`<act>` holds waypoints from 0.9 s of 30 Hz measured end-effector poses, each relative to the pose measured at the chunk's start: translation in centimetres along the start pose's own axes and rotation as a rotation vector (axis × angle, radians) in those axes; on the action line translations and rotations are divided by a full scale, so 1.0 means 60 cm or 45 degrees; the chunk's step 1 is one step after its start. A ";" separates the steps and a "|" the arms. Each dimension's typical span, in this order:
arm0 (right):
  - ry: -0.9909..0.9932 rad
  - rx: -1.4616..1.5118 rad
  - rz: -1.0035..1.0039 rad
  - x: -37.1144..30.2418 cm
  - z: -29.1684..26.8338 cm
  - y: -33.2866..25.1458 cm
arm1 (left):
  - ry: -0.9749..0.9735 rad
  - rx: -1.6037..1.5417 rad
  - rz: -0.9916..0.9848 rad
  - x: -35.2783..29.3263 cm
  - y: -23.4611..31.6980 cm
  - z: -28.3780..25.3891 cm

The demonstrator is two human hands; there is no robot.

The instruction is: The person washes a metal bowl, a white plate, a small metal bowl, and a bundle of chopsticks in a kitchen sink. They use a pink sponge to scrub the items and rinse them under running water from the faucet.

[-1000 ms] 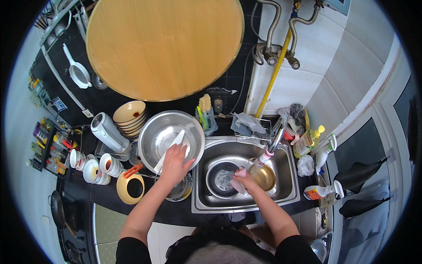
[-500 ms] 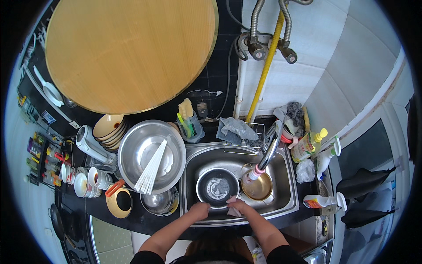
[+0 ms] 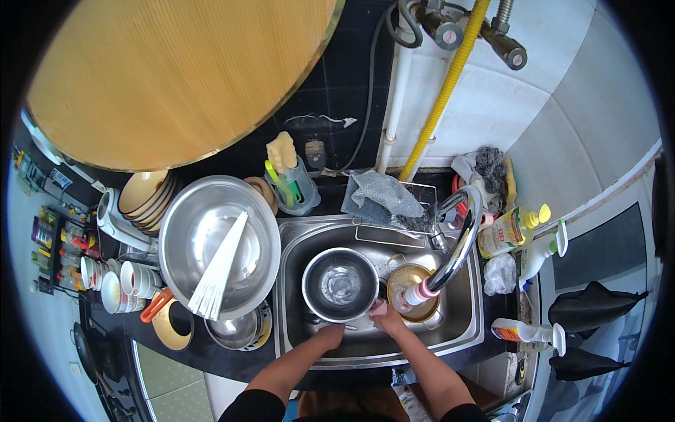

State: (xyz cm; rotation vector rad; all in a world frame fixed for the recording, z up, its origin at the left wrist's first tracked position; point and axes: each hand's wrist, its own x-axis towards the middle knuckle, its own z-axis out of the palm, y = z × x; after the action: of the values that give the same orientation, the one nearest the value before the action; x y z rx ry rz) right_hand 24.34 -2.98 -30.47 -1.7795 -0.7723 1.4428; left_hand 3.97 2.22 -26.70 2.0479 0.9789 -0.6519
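Note:
A round metal pot (image 3: pixel 340 285) with a dark inner wall and some cloudy wetness on its bottom is in the left part of the steel sink (image 3: pixel 450 337). At its near edge is my left hand (image 3: pixel 329 336), closed, with the fingertips partly hidden; it appears to grip the pot there. My right hand (image 3: pixel 388 320) pinches a pale pink cloth (image 3: pixel 378 307) against the pot's near right side. Right of the pot, a gold-coloured two-handled pot (image 3: pixel 420 309) sits below the faucet (image 3: pixel 457 246), whose pink-and-white tip hangs over it.
Left of the sink, a large steel bowl (image 3: pixel 197 232) holds white chopsticks (image 3: pixel 223 271). Stacked bowls (image 3: pixel 148 200) and cups (image 3: pixel 137 281) stand beyond it. A wire rack (image 3: pixel 422 193) with grey scrubbing cloths is behind the sink; a yellow soap bottle (image 3: pixel 503 235) and spray bottles (image 3: pixel 524 332) stand right.
The view has shifted and come closer. The pot's rim shows rounder and brighter, seemingly tilted or raised. My right hand has moved up along the pot's side with the cloth.

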 end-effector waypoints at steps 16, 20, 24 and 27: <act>-0.024 0.317 -0.034 -0.132 -0.055 -0.062 | -0.198 0.187 0.130 -0.004 0.030 -0.044; 0.008 0.539 -0.033 -0.148 -0.060 -0.059 | 0.016 -0.056 0.111 -0.076 0.040 -0.089; 0.105 0.598 -0.063 -0.166 -0.060 -0.106 | 0.256 -0.250 0.117 -0.151 0.060 -0.115; 0.083 0.670 -0.048 -0.166 -0.055 -0.132 | 0.396 -0.674 0.188 -0.190 0.087 -0.132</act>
State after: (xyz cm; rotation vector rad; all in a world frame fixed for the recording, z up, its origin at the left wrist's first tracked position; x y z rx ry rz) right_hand 25.50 -6.98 -17.99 -1.3894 -0.3431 1.3959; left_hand 2.58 1.62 -11.95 1.7436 1.0286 0.0171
